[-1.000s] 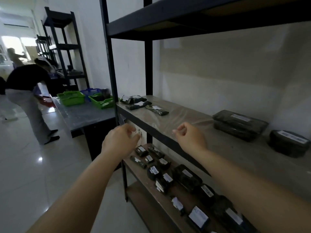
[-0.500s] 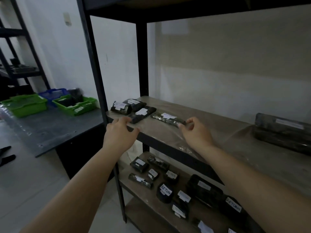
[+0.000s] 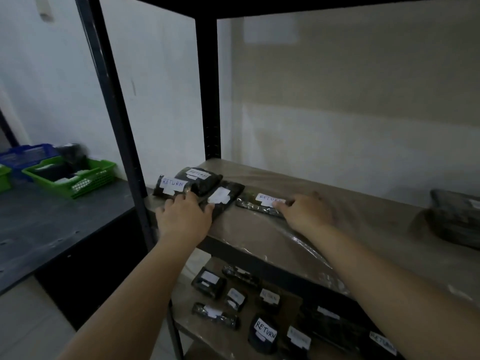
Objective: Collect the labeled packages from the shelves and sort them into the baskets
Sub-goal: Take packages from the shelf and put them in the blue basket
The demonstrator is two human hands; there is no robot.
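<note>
- My left hand (image 3: 183, 219) lies on the flat black package (image 3: 222, 199) at the shelf's (image 3: 259, 229) front left corner; fingers (image 3: 191, 197) spread and straight, pressing, not curled.
- That package's long axis runs from the front edge back and to the right, white label up.
- My right hand (image 3: 306, 213) rests on the slim package (image 3: 262, 205) marked RETURN; whether those fingers grip it, I cannot tell.
- The slim package lies lengthwise along the shelf, left to right, slightly angled.
- Two more RETURN packages (image 3: 171, 185) sit just behind, touching, near the black upright post (image 3: 124, 141).
- Bare shelf extends rightward toward a large dark package (image 3: 457, 219).
- Green basket (image 3: 75, 175) stands on the counter (image 3: 52, 224) at left, well apart.
</note>
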